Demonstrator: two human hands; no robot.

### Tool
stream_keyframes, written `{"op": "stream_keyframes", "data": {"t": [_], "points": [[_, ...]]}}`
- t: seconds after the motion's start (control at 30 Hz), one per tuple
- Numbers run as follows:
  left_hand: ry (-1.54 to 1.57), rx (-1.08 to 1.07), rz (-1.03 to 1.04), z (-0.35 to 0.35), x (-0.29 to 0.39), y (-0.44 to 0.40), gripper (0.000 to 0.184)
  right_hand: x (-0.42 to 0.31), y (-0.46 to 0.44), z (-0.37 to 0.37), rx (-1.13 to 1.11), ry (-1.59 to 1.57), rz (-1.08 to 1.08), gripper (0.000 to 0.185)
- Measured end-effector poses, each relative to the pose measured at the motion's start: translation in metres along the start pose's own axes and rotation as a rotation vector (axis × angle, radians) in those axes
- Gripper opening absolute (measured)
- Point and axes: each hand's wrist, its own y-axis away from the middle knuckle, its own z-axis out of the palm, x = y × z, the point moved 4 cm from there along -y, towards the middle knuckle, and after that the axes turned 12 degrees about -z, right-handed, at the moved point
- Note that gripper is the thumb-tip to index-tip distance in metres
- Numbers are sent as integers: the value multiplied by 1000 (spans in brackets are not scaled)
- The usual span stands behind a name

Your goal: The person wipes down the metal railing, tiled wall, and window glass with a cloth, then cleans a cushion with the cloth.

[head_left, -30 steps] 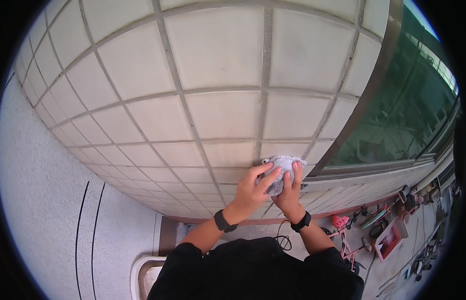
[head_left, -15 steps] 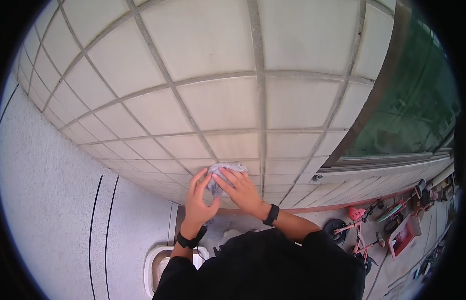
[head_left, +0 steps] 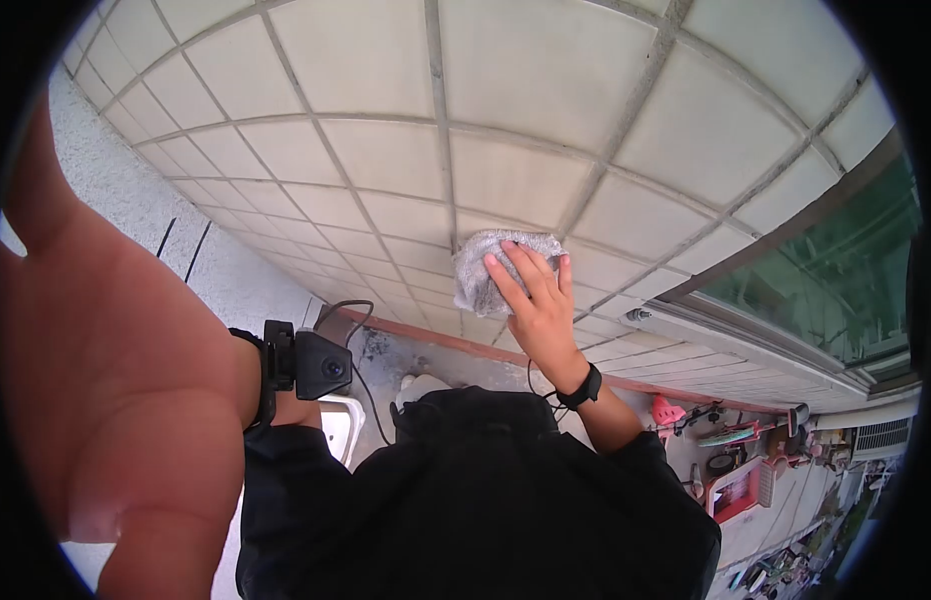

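A grey-white cloth lies flat against the pale tiled wall. My right hand presses on it from the front, fingers spread over the fabric, a black band round the wrist. Very near the camera, my left hand fills the left side of the view, away from the cloth. Its fingers are partly cut off by the edge, but those in view are apart, and nothing shows in it. On the left wrist is a strap with a small black camera and a cable.
A green-tinted window is at the right, with a metal fitting on the wall near its sill. Lower right are a red basket, a pink helmet and bike parts. A white basin stands lower left.
My left hand has left the cloth and come up close to the camera. My right hand stays on the cloth, which sits higher and further right in view. The view has shifted and tilted.
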Motion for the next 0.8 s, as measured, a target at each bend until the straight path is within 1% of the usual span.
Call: {"op": "stream_keyframes", "data": {"t": [0.27,0.43,0.53,0.73,0.8], "points": [[-57,-30,-93,-19,-11,-6,59,-1,9,1,-20,12,27,65],[-92,-43,-108,-29,-12,-5,54,4,13,10,-21,25,18,68],[-104,-48,-135,-29,-15,-6,51,4,14,14,18,26,16,68],[-118,-47,-152,-26,-18,-9,45,4,15,19,5,65,16,65],[-124,-43,-157,-24,-21,-8,43,2,18,15,16,26,28,65]]}}
